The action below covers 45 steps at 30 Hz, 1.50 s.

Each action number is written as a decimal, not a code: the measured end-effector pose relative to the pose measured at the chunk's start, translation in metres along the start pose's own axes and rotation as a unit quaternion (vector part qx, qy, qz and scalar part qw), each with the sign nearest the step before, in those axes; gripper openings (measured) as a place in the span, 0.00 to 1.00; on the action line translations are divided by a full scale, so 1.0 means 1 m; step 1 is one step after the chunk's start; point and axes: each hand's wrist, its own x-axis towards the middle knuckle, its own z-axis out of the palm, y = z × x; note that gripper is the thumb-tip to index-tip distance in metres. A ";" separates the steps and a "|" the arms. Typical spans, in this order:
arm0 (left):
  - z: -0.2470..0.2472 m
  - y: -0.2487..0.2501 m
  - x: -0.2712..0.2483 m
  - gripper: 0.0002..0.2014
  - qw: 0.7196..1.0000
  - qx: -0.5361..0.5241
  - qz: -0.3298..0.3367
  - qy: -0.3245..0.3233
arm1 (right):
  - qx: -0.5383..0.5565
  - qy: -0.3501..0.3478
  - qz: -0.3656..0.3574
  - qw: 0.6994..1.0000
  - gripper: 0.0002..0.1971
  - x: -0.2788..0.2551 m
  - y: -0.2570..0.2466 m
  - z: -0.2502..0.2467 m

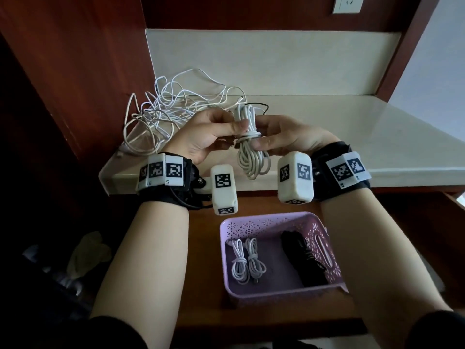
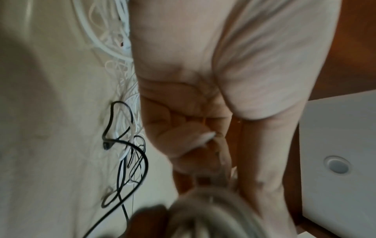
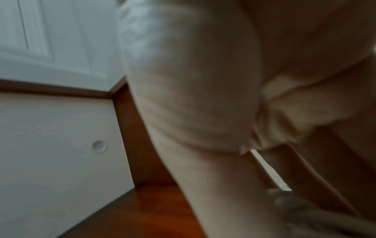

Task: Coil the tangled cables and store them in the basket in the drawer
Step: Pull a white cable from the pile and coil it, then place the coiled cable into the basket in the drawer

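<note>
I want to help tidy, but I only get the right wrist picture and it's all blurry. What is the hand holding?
Observer: Both hands, left hand and right hand, pinch a white coiled cable.
Child: Where will it go?
Observer: Probably the purple basket below, in the open drawer.
Child: Is anything in it?
Observer: Two white coiled cables and a black bundle.
Child: All finished then?
Observer: No, a tangled pile remains on the counter.

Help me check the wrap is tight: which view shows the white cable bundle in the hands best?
The head view: the white cable bundle shows whole, wound round its middle, held by the left hand and right hand. The left wrist view shows only blurred loops; the right wrist view shows just one short white end.
</note>
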 end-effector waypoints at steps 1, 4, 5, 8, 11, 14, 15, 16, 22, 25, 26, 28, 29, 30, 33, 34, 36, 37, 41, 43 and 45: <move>0.001 0.001 -0.005 0.15 1.000 0.024 -0.003 -0.013 | -0.005 -0.002 0.018 1.000 0.22 -0.005 0.002 0.001; 0.012 0.004 -0.024 0.12 0.991 0.102 -0.046 -0.071 | -0.045 0.004 0.078 0.996 0.21 -0.027 0.012 0.006; 0.017 0.004 -0.031 0.13 0.986 0.125 -0.071 -0.088 | -0.063 0.002 0.093 0.994 0.22 -0.035 0.016 0.008; 0.032 -0.007 -0.049 0.23 0.972 0.146 -0.139 -0.119 | -0.067 -0.032 0.144 0.987 0.18 -0.059 0.032 0.015; 0.049 -0.026 -0.063 0.16 0.963 0.128 -0.196 -0.136 | -0.083 -0.060 0.187 0.977 0.19 -0.079 0.047 0.015; 0.063 -0.050 -0.065 0.16 0.948 0.133 -0.252 -0.140 | -0.116 -0.049 0.245 0.961 0.21 -0.092 0.068 0.009; 0.067 -0.057 -0.063 0.16 0.941 0.153 -0.266 -0.145 | -0.117 -0.044 0.266 0.956 0.22 -0.094 0.075 0.007; 0.070 -0.064 -0.060 0.16 0.931 0.184 -0.276 -0.150 | -0.121 -0.041 0.283 0.950 0.20 -0.095 0.081 0.006; 0.084 -0.112 -0.040 0.19 0.850 0.405 -0.309 -0.136 | -0.287 -0.003 0.329 0.899 0.08 -0.088 0.113 -0.003; 0.090 -0.130 -0.033 0.21 0.837 0.397 -0.352 -0.135 | -0.333 -0.005 0.346 0.877 0.08 -0.085 0.124 -0.003; 0.091 -0.133 -0.032 0.21 0.829 0.401 -0.362 -0.144 | -0.343 -0.020 0.351 0.871 0.09 -0.084 0.127 -0.002; 0.093 -0.137 -0.031 0.20 0.808 0.433 -0.365 -0.161 | -0.354 -0.043 0.357 0.864 0.10 -0.081 0.134 0.001; 0.092 -0.139 -0.031 0.20 0.807 0.437 -0.364 -0.160 | -0.367 -0.042 0.357 0.858 0.10 -0.080 0.137 0.003; 0.093 -0.141 -0.031 0.19 0.808 0.434 -0.365 -0.158 | -0.384 -0.036 0.354 0.852 0.10 -0.077 0.140 0.004; 0.089 -0.155 -0.026 0.14 0.809 0.405 -0.389 -0.171 | -0.416 -0.004 0.353 0.838 0.09 -0.068 0.145 0.004; 0.088 -0.160 -0.025 0.11 0.815 0.376 -0.408 -0.167 | -0.422 0.001 0.356 0.834 0.10 -0.065 0.145 0.004; 0.089 -0.169 -0.024 0.05 0.835 0.296 -0.438 -0.152 | -0.423 0.004 0.369 0.828 0.12 -0.060 0.147 0.002; 0.088 -0.175 -0.023 0.07 0.845 0.260 -0.447 -0.137 | -0.418 0.005 0.372 0.829 0.11 -0.060 0.148 0.001; 0.088 -0.181 -0.025 0.05 0.868 0.213 -0.432 -0.116 | -0.381 0.032 0.361 0.851 0.05 -0.061 0.151 -0.007; 0.089 -0.182 -0.026 0.04 0.871 0.214 -0.429 -0.110 | -0.344 0.051 0.351 0.869 0.03 -0.063 0.151 -0.008; 0.091 -0.182 -0.028 0.04 0.862 0.241 -0.434 -0.101 | -0.347 0.043 0.351 0.869 0.08 -0.063 0.153 -0.007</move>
